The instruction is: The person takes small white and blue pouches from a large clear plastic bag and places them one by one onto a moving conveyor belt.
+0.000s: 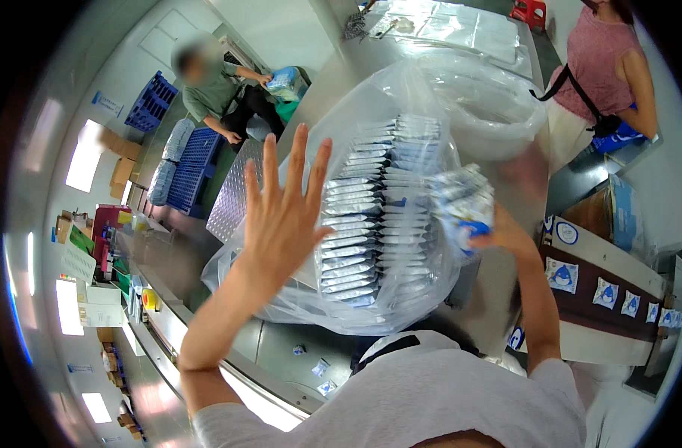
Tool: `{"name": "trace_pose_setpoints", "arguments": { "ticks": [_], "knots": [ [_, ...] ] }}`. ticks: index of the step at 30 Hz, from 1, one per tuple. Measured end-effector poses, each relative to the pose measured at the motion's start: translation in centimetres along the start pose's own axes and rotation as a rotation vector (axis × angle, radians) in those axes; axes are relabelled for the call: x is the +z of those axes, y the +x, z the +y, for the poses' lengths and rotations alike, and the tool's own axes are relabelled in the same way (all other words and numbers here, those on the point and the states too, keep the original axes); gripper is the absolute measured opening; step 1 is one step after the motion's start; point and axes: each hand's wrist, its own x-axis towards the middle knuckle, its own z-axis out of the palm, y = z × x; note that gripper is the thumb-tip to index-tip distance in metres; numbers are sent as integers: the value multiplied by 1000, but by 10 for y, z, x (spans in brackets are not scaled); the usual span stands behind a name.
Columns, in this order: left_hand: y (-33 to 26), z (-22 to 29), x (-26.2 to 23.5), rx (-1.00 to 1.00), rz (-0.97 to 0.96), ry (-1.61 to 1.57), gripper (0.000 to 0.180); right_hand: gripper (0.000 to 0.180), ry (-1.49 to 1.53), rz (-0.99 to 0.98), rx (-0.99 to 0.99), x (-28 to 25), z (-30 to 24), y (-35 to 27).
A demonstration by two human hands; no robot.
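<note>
A large clear plastic bag lies on the metal table in front of me, holding two side-by-side rows of silver-and-blue packets stacked on edge. My left hand is raised over the bag's left side, palm down, fingers spread, with nothing in it. At the bag's right side, my right hand is closed on a bunch of the same kind of packets. Its fingers are partly hidden by the packets, and I cannot tell how many it holds.
A conveyor belt on the right carries several packets. Another clear bag stands behind mine, near flat plastic sheets. One person sits at the far left by blue pallets; another stands at the far right. Loose packets lie below the bag.
</note>
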Motion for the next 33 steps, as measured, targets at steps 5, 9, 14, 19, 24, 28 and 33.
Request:
{"name": "trace_pose_setpoints", "arguments": {
  "ticks": [5,9,14,19,24,28,33],
  "knots": [
    [24,-85,102,-247,-424,-31,61,103,-799,-138,-4,66,-61,151],
    [39,-109,82,-316,244,-639,11,95,-1255,-22,-25,95,-31,233],
    [46,-97,44,-235,278,-926,13,104,-1343,-257,-135,173,42,255],
    [16,-108,49,-176,288,-1426,34,90,-1259,-85,-234,157,39,225],
    [-83,-121,169,-706,608,-1399,37,32,-738,387,-293,76,20,97],
    [-254,-45,336,-1007,-105,-1267,36,24,-558,629,168,34,89,-61],
    [-316,165,330,-777,-939,-1606,40,33,-858,128,765,69,159,-249]
  ]
}}
